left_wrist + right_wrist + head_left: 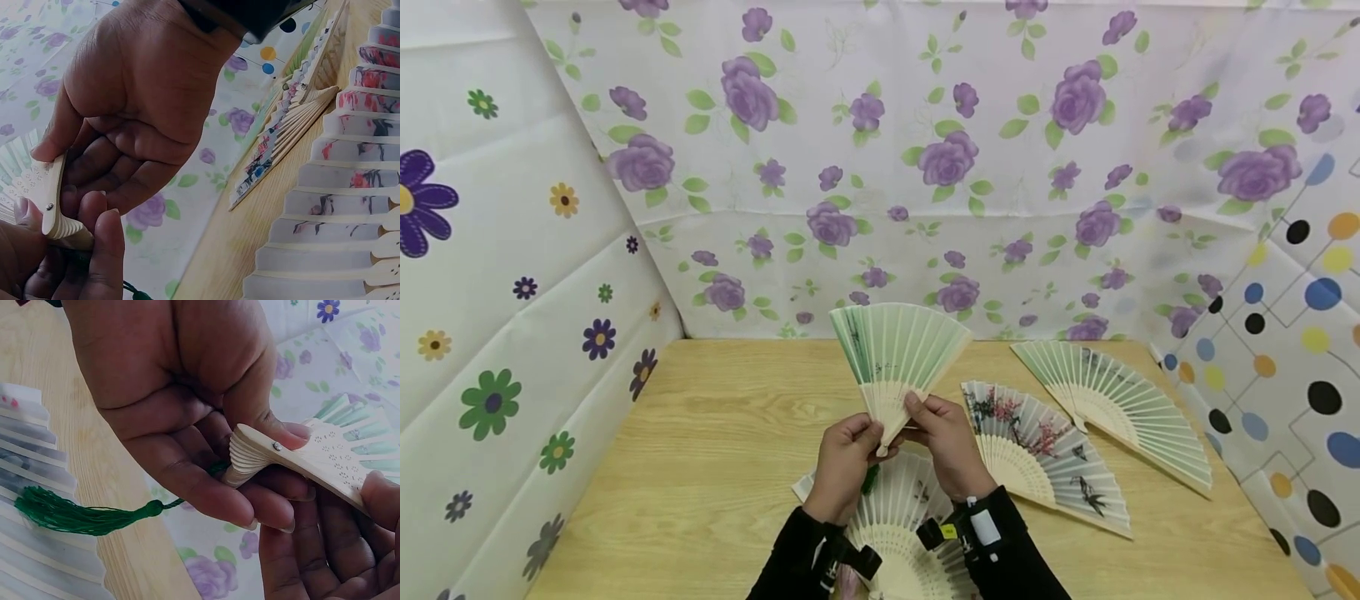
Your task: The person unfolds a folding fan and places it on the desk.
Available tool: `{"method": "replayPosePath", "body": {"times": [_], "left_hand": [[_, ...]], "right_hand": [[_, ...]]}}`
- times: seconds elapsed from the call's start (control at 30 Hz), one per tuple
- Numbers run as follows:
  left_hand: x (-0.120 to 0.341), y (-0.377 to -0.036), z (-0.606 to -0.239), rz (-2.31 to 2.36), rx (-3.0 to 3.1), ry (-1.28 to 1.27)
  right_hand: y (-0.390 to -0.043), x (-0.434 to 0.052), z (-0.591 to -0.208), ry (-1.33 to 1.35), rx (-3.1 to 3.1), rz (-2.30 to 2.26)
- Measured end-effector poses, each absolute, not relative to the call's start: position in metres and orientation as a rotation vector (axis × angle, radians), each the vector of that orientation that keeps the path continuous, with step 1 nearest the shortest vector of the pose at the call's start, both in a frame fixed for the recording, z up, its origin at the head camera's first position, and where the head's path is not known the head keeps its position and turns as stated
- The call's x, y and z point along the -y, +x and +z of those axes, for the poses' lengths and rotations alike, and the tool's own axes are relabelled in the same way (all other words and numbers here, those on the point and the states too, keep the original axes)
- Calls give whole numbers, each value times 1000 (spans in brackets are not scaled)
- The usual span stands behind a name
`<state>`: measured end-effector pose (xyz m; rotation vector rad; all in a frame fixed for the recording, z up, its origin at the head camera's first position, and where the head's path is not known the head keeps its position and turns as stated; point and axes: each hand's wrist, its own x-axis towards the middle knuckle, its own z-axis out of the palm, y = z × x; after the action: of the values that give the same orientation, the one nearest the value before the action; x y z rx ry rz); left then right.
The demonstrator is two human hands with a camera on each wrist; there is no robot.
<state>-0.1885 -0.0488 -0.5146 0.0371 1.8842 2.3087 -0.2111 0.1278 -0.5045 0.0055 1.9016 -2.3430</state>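
Half-open green fan (897, 358) upright above table (700, 450), base pinched by left hand (844, 463) and right hand (946, 442); open fans (1060, 450) close right; bare wood left.

Black long sleeves (790, 558) cover both arms, each wrist carrying a strapped black camera mount (958, 527) with white and yellow markings.

Both forearms, dark-sleeved, converge at centre. Left hand (844, 454) and right hand (946, 442) raised side by side, nearly touching. Fingers (206, 487) of each curled, thumbs pressed forward, pinching grip. Wrists slightly flexed.
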Motion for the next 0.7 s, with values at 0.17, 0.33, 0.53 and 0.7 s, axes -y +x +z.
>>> {"method": "replayPosePath", "body": {"times": [0.17, 0.33, 0.53, 0.7], "left_hand": [[47, -189, -515, 2317, -1880, 25], [45, -192, -513, 2338, -1861, -34], [44, -194, -513, 2245, -2027, -82], [46, -193, -514, 2231, -2064, -62]], "right_hand": [[-212, -131, -505, -21, -1922, -2324], [-211, -133, -504, -69, -1946, -2301], [-213, -132, -505, -23, -1994, -2285], [-214, -130, -504, 21, -1994, -2305]]}}
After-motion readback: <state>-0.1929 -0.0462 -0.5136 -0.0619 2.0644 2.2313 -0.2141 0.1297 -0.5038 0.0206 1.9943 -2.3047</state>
